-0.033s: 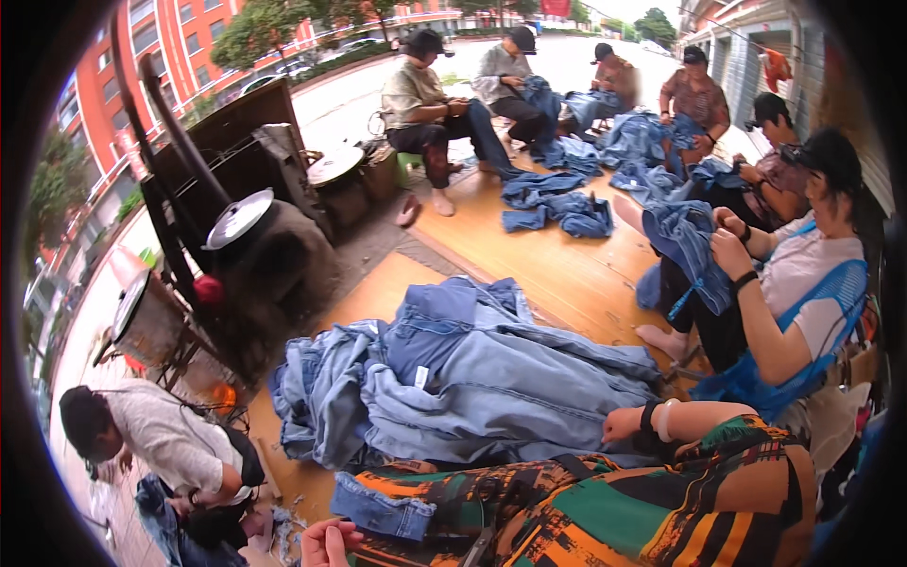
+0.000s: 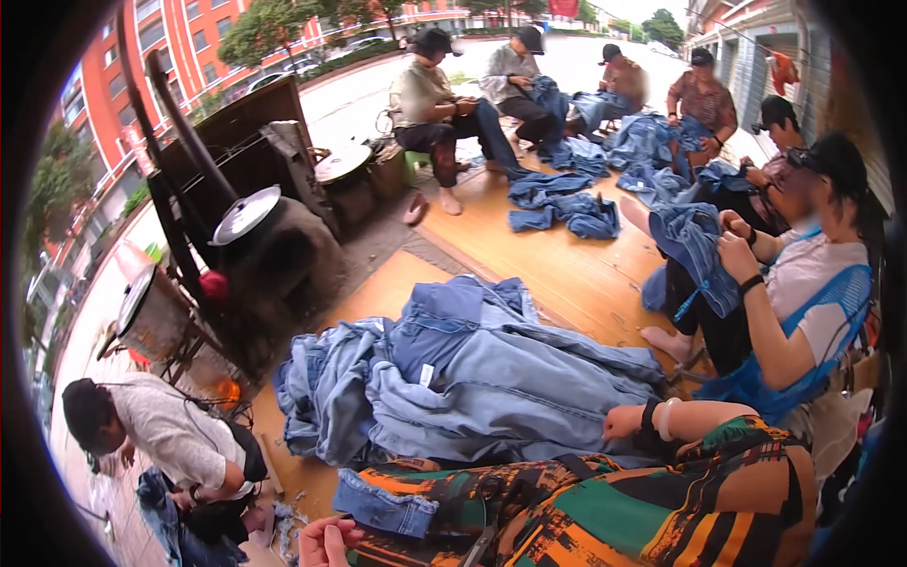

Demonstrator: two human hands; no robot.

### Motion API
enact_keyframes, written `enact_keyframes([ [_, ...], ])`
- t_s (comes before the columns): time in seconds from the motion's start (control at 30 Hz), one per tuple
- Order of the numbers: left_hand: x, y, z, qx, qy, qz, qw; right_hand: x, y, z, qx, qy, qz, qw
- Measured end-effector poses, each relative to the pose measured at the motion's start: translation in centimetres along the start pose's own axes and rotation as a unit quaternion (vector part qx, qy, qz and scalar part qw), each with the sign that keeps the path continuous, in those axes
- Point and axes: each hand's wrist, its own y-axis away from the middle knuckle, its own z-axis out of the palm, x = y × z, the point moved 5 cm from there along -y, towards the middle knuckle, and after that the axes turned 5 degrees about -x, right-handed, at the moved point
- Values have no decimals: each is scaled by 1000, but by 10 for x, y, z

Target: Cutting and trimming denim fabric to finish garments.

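Across my lap lies patterned green, orange and black cloth (image 2: 624,515). At the lower edge my left hand (image 2: 323,542) shows with thumb and fingers curled together; anything pinched there is too small to make out. Close by it, a short strip of frayed blue denim (image 2: 385,503) rests on the cloth. My right hand (image 2: 624,424), with a black band and a pale bracelet at the wrist, is closed against the near right side of a heap of light-blue jeans (image 2: 529,378). What its fingers grip is hidden. A dark metal tool like scissors (image 2: 486,541) lies on my lap.
Wooden boards (image 2: 529,250) cover the ground. A person on a blue chair (image 2: 822,326) handles jeans at right; several others sit beyond. Another person (image 2: 179,435) bends over denim at lower left. Lidded pots (image 2: 248,215) and a stove stand at far left.
The whole view has shifted very slightly. Both of my hands and the denim keep their places.
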Motion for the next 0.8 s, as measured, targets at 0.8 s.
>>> enact_keyframes([
  [0.8,198,31,9,98,-216,488,840,-108,-34,-96,50,31,-171,983],
])
